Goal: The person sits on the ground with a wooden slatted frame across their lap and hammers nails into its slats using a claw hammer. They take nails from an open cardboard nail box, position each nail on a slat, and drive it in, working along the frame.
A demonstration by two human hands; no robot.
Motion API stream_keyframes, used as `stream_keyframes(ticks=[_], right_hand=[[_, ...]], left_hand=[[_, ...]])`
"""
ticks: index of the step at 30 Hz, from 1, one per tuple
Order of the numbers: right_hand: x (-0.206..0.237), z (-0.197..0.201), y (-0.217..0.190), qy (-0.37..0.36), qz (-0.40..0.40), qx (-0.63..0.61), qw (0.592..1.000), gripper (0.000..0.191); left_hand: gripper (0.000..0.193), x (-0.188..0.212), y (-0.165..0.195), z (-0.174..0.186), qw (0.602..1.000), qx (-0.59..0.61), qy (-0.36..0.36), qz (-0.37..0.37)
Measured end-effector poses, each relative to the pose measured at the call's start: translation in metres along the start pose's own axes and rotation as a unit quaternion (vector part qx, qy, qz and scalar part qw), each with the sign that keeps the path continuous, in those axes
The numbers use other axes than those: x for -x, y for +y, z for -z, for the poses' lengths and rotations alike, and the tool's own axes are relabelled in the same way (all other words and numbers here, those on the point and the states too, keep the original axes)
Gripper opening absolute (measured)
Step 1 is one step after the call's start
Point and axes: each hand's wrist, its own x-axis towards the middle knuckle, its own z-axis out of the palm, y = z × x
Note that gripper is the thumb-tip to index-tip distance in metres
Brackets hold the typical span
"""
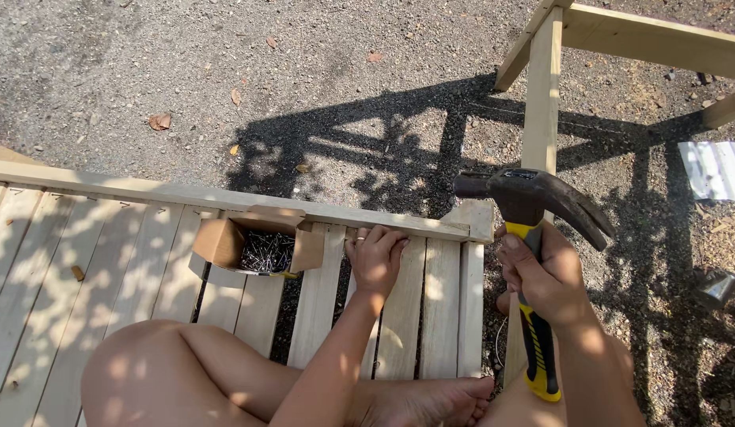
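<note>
I sit cross-legged on a pale wooden slatted panel (138, 261) laid flat over grey gravel ground (146, 63), looking down at my two bare hands.

My right hand (545, 277) is wrapped closed around the yellow-and-black rubber grip of a dark steel claw hammer (534, 202). The head is raised above the panel's right corner, striking face pointing left, claw pointing right.

My left hand (375, 257) rests on a slat just below the panel's top rail (225, 196), fingers curled together and pressed down near the rail's edge. I cannot tell whether a nail is pinched between them; none shows.

Just left of that hand, an open brown cardboard box of thin dark nails (261, 247) sits on the slats, flaps spread.

To do this well, I judge the hammer should fall straight and light at first, with my left fingertips kept low and away from the strike point, and the slat pressed tight to the rail.

An upright pale timber frame (541, 95) stands beyond the panel's right corner.
</note>
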Motion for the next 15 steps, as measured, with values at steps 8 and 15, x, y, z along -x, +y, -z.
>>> stream_keyframes(ticks=[8, 15], right_hand=[[-0.047, 0.010, 0.006, -0.075, 0.024, 0.248, 0.966, 0.029], [-0.055, 0.004, 0.019, -0.118, -0.089, 0.316, 0.937, 0.026]], left_hand=[[0.004, 0.000, -0.018, -0.033, 0.995, -0.098, 0.001, -0.035], [0.006, 0.003, -0.021, -0.040, 0.991, -0.119, 0.014, -0.060]])
